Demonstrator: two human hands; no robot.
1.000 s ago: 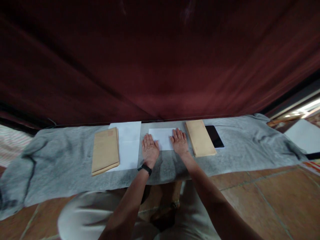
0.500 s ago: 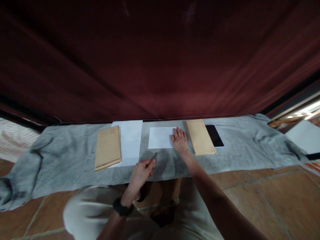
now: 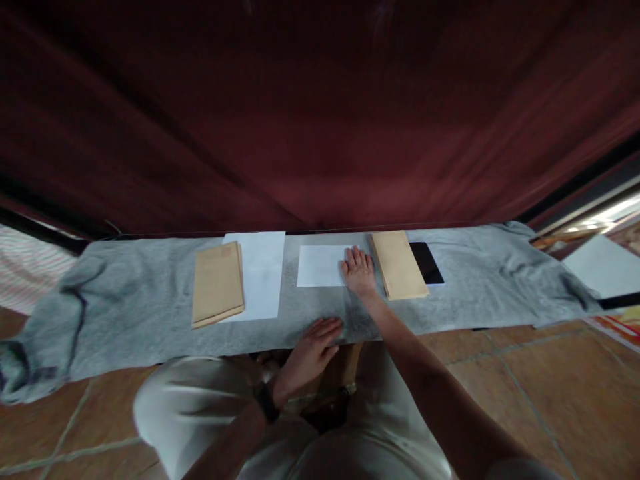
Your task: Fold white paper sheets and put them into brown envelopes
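Observation:
My right hand (image 3: pixel 359 272) lies flat, fingers apart, on the right end of a white sheet of paper (image 3: pixel 321 266), which looks folded. Below that sheet, near the cloth's front edge, my left hand (image 3: pixel 315 345) has its fingers stretched out and holds nothing. A stack of brown envelopes (image 3: pixel 400 265) lies just right of my right hand. To the left, more brown envelopes (image 3: pixel 217 281) overlap a larger white sheet (image 3: pixel 264 277).
A grey cloth (image 3: pixel 140 300) covers the narrow surface. A black-screened phone or tablet (image 3: pixel 427 263) lies partly under the right envelopes. Behind hangs a dark red curtain (image 3: pixel 320 167). My knees are under the front edge, above a tiled floor (image 3: pixel 505 393).
My left hand has moved right and nearer to me, and its curled fingers have straightened. My right hand stays on the paper. The view has shifted slightly.

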